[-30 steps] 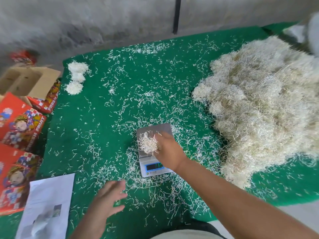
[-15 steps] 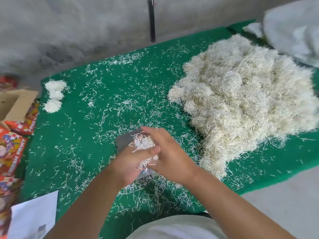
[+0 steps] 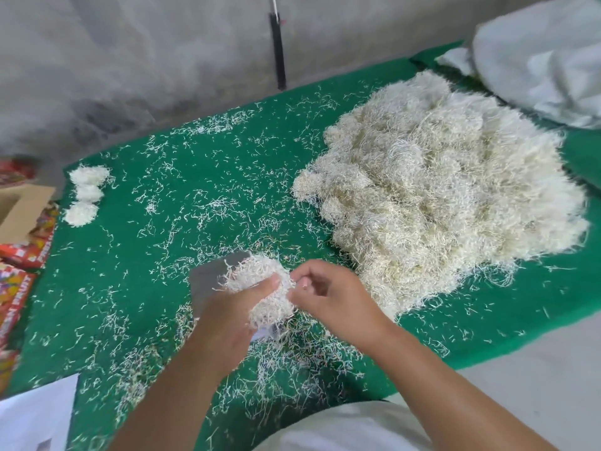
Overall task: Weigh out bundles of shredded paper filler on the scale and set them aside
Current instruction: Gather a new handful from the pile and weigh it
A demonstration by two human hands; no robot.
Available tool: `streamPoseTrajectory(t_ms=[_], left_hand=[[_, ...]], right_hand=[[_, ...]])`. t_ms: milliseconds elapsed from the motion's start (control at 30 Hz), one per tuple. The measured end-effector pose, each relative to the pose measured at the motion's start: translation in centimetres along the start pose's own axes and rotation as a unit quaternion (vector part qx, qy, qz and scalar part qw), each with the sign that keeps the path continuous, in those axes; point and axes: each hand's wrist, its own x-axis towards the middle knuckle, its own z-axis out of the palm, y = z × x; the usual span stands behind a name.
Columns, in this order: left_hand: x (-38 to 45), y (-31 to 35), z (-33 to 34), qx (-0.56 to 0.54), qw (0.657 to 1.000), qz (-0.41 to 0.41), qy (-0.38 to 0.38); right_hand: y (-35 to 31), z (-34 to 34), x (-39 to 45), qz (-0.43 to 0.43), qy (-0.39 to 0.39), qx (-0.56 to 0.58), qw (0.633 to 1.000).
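Head view: left hand [image 3: 227,317] grips paper bundle [image 3: 260,288] w/ thumb over it, right hand [image 3: 331,297] fingers pinch its edge

Single head-worn view, close above the green mat [image 3: 195,196], angled forward and down toward the wall [image 3: 130,60].

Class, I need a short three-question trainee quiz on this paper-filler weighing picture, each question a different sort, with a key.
1. True or false: the left hand grips a bundle of shredded paper.
2. How many finished bundles lie at the mat's far left? A two, B three, C five.
3. Fill in: the big loose pile lies to the ___ of the scale.
The right hand pinches at the bundle.

Key: 1 true; 2 B; 3 right.
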Motion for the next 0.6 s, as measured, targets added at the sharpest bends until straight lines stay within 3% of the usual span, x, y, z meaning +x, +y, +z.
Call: streamPoseTrajectory(t_ms=[100,233,300,400,467,600], left_hand=[[-0.9,-0.6,0.3,-0.062,0.997,-0.038,-0.023],[-1.2,-0.6,0.0,-0.095,0.992,-0.081,0.029],[-1.7,-0.1,-0.3,-0.014,0.998,-0.053,0.032],[-1.0,-0.6,-0.4,-0.05,0.994,-0.051,0.082],[-1.6,-1.2,-1.0,-0.006,0.995,-0.056,0.082],[-1.0,-1.6,-2.1,-0.108,0.986,-0.05,0.118]], right_hand=[[0.5,-0.8,0.3,-0.008,0.027,0.004,1.0],[1.1,-1.9,0.3,0.015,0.063,0.043,0.997],[1.6,-2.7,0.5,0.035,0.08,0.054,0.995],[2.3,-3.7,1.1,0.05,0.104,0.044,0.992],[2.8,-4.0,1.4,0.052,0.118,0.035,0.991],[3.7,-6.0,2.3,0.093,0.194,0.045,0.976]])
